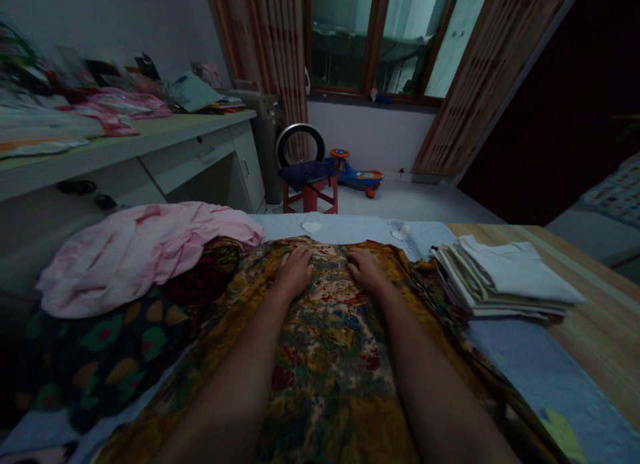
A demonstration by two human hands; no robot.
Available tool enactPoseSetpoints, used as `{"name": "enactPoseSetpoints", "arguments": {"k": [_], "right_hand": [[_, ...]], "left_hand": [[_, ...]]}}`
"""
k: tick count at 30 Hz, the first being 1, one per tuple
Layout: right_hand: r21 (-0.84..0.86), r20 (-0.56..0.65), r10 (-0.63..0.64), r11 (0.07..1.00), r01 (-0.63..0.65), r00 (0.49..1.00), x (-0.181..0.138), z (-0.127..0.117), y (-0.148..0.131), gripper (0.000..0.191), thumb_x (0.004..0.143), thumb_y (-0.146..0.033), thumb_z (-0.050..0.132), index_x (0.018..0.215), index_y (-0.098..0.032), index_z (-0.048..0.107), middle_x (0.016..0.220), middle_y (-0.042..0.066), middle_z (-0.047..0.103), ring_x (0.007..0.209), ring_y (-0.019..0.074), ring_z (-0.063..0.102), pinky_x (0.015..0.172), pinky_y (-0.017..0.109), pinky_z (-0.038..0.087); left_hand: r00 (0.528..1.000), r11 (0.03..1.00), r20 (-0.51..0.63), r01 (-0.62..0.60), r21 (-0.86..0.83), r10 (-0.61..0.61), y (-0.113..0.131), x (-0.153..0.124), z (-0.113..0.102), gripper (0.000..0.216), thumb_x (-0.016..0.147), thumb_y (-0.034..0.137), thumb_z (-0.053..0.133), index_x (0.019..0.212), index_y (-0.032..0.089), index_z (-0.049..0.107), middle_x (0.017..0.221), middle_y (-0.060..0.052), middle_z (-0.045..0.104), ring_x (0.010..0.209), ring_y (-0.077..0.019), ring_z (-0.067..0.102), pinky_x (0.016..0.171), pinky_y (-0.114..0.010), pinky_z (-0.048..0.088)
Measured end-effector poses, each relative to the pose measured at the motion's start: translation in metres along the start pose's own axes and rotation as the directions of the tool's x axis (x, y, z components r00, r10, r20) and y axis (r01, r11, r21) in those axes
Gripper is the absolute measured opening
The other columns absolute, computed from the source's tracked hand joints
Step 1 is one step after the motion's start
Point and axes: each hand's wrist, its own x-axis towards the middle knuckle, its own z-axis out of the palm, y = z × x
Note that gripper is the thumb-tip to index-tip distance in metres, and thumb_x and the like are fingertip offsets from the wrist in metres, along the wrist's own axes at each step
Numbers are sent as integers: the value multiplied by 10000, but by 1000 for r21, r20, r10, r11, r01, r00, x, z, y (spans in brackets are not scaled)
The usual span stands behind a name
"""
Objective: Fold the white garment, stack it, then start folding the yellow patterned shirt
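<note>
A yellow-brown patterned cloth lies spread in front of me over a light blue sheet. My left hand rests flat on the cloth's far part, fingers stretched forward. My right hand lies flat beside it, a little apart, fingers also extended. Neither hand holds anything. Both forearms reach over the cloth from the bottom edge.
A crumpled pink garment and a dark cloth with coloured spots lie to the left. A stack of folded pale cloths sits to the right by the wooden tabletop. Beyond are a cluttered desk, a red stool and a toy car.
</note>
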Motion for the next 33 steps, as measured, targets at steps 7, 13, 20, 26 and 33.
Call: {"name": "enactPoseSetpoints", "arguments": {"k": [7,13,20,26,33], "right_hand": [[-135,-1,228,965,-226,974,-3,-2,1,563,963,-479,422,1437,-180,470,1575,127,341,1451,286,281,1172,452,200],[-139,-10,319,938,-318,948,-5,-3,4,628,961,-547,386,1473,-186,425,1602,151,269,1472,306,230,1170,467,185],[-137,-46,311,939,-314,949,-7,-4,3,604,954,-531,399,1449,-191,455,1585,140,311,1456,302,260,1163,461,202],[-145,-49,300,942,-303,953,-8,-6,2,592,955,-519,400,1444,-189,461,1576,143,327,1449,303,272,1159,462,211],[-153,-44,309,938,-312,950,-6,-5,1,584,957,-517,402,1438,-193,464,1586,133,313,1455,303,261,1163,463,204]], "left_hand": [[999,999,-31,34,2,-34,2,-3,0,459,921,279,465,1375,214,484,1459,-69,508,1358,-224,422,1156,-389,298],[991,990,-29,132,56,-131,8,-4,2,562,941,468,437,1424,182,430,1532,-116,409,1425,-268,329,1172,-421,259],[981,975,24,190,119,-194,8,19,-10,441,946,424,402,1330,249,528,1421,-92,522,1275,-309,466,1030,-476,414],[955,948,-121,287,137,-272,9,29,-2,406,921,283,409,1299,234,548,1361,-108,556,1222,-311,473,973,-472,441],[974,972,-94,214,99,-205,0,31,6,458,935,282,376,1379,250,484,1474,-78,479,1342,-259,399,1125,-472,299]]}}
